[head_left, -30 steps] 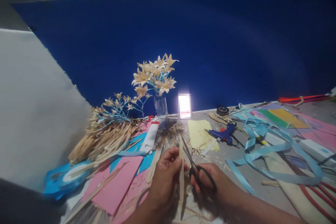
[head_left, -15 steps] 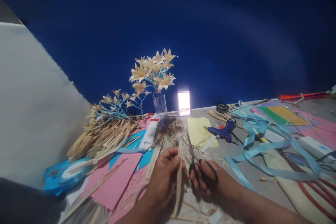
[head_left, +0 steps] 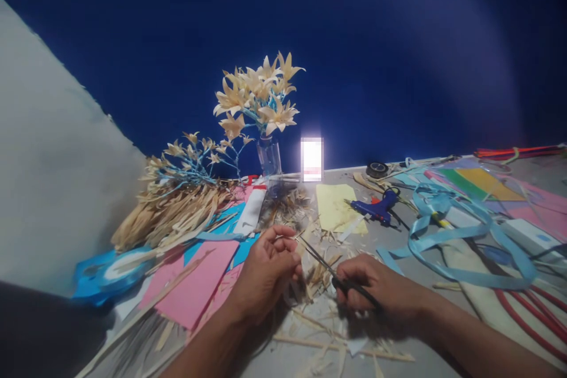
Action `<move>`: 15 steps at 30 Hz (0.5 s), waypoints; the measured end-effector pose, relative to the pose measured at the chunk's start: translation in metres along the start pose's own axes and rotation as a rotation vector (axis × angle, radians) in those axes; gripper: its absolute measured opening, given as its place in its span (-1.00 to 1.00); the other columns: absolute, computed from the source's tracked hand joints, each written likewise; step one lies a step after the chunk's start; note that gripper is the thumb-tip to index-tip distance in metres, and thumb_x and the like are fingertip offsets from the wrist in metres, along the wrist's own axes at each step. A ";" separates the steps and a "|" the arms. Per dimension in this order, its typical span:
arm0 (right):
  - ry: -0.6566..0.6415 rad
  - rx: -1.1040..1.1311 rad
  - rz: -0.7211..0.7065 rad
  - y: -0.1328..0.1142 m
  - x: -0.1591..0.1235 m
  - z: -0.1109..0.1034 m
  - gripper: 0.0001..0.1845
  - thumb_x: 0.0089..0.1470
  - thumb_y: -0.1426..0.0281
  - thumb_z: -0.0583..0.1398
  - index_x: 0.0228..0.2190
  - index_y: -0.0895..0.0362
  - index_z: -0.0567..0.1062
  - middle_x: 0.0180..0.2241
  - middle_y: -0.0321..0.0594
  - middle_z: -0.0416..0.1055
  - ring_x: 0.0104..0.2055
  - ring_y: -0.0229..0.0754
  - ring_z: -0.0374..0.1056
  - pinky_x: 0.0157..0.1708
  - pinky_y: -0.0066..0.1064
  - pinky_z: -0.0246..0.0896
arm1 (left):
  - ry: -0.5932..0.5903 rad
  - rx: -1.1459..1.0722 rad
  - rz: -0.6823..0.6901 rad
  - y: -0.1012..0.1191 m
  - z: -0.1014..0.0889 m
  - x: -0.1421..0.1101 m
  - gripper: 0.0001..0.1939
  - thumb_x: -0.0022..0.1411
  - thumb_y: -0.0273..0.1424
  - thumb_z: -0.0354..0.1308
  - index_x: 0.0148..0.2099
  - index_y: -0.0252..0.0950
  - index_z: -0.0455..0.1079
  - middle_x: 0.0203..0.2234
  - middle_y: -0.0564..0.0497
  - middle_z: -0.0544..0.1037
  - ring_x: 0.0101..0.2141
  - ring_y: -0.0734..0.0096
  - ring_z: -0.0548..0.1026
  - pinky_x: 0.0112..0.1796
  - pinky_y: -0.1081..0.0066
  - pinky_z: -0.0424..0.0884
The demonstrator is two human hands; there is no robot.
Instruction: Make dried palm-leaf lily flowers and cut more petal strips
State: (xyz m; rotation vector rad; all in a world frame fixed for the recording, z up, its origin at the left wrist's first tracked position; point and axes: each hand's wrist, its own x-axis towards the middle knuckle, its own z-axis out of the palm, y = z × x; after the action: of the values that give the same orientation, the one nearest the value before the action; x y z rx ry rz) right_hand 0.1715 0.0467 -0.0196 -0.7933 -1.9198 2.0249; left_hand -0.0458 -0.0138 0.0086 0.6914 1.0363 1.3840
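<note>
My left hand (head_left: 268, 271) is closed in a pinch over the scraps in the middle of the table; the dried leaf strip it held earlier is hidden or too thin to make out. My right hand (head_left: 381, 286) grips black-handled scissors (head_left: 330, 269), laid low and flat, with the blade tips reaching towards my left fingers. Pale dried leaf scraps (head_left: 319, 274) litter the table between and below both hands.
A glass vase of pale leaf flowers (head_left: 259, 103) stands behind, beside a pile of dried leaves (head_left: 172, 218). Pink paper (head_left: 195, 283), a blue ribbon roll (head_left: 104, 271), a blue glue gun (head_left: 376, 211), loose blue ribbon (head_left: 460, 242) and coloured sheets (head_left: 482, 186) lie around.
The scissors have tipped from upright to nearly flat, with tips pointing left. My left hand has lowered and curled tighter. The long upright leaf strip no longer shows. The view has tilted down.
</note>
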 end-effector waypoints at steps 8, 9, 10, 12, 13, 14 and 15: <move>0.116 0.012 0.122 0.001 0.002 0.009 -0.62 -0.17 0.24 0.39 -0.62 0.17 0.34 -0.62 -0.39 0.23 -0.60 -0.38 0.11 -0.60 -0.53 0.09 | 0.016 0.072 0.002 -0.003 0.000 0.000 -0.61 -0.04 -0.52 0.38 -0.16 -0.28 0.33 -0.47 0.17 0.41 -0.56 0.63 0.40 -0.48 0.56 0.35; 0.121 -0.007 0.129 0.001 0.002 0.009 -0.66 -0.17 0.28 0.38 -0.62 0.17 0.34 -0.62 -0.39 0.24 -0.60 -0.38 0.13 -0.60 -0.53 0.10 | 0.013 0.072 0.001 -0.003 0.000 0.001 -0.62 -0.03 -0.52 0.38 -0.16 -0.28 0.34 -0.47 0.17 0.41 -0.57 0.63 0.40 -0.49 0.55 0.35; 0.127 -0.036 0.126 0.001 0.003 0.009 -0.68 -0.17 0.30 0.37 -0.61 0.17 0.35 -0.62 -0.40 0.24 -0.60 -0.38 0.12 -0.60 -0.54 0.09 | 0.008 0.074 -0.003 -0.002 -0.001 0.001 -0.62 -0.03 -0.51 0.38 -0.16 -0.27 0.34 -0.48 0.17 0.40 -0.57 0.62 0.39 -0.49 0.55 0.35; 0.142 -0.126 0.102 0.001 0.003 0.008 -0.71 -0.16 0.34 0.36 -0.62 0.18 0.36 -0.62 -0.41 0.23 -0.59 -0.40 0.09 -0.61 -0.56 0.01 | -0.001 0.076 -0.022 -0.002 -0.002 0.001 -0.65 -0.01 -0.51 0.36 -0.17 -0.26 0.36 -0.49 0.17 0.39 -0.56 0.60 0.39 -0.49 0.55 0.33; 0.155 -0.177 0.088 0.000 0.004 0.008 -0.71 -0.16 0.36 0.36 -0.63 0.18 0.35 -0.62 -0.42 0.21 -0.59 -0.41 0.07 -0.62 -0.57 -0.04 | 0.000 0.074 -0.035 -0.001 -0.002 0.001 -0.69 0.01 -0.49 0.35 -0.17 -0.25 0.37 -0.50 0.17 0.39 -0.55 0.59 0.39 -0.49 0.55 0.32; 0.172 -0.227 0.078 0.000 0.004 0.008 -0.71 -0.15 0.38 0.35 -0.63 0.18 0.34 -0.63 -0.42 0.20 -0.58 -0.41 0.06 -0.62 -0.57 -0.07 | 0.000 0.077 -0.050 -0.001 -0.003 0.001 -0.73 0.05 -0.45 0.33 -0.18 -0.26 0.38 -0.51 0.15 0.38 -0.55 0.57 0.38 -0.49 0.54 0.31; 0.185 -0.274 0.074 -0.001 0.004 0.008 -0.70 -0.15 0.38 0.35 -0.65 0.17 0.32 -0.63 -0.43 0.18 -0.58 -0.41 0.05 -0.62 -0.57 -0.10 | 0.001 0.089 -0.061 0.000 -0.004 0.002 -0.78 0.09 -0.40 0.30 -0.19 -0.27 0.40 -0.52 0.13 0.39 -0.54 0.55 0.38 -0.49 0.54 0.29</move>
State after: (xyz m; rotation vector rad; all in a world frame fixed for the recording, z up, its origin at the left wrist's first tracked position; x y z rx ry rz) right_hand 0.1637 0.0422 -0.0198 -1.0890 -2.1111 1.6777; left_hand -0.0493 -0.0122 0.0064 0.7186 1.1162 1.2923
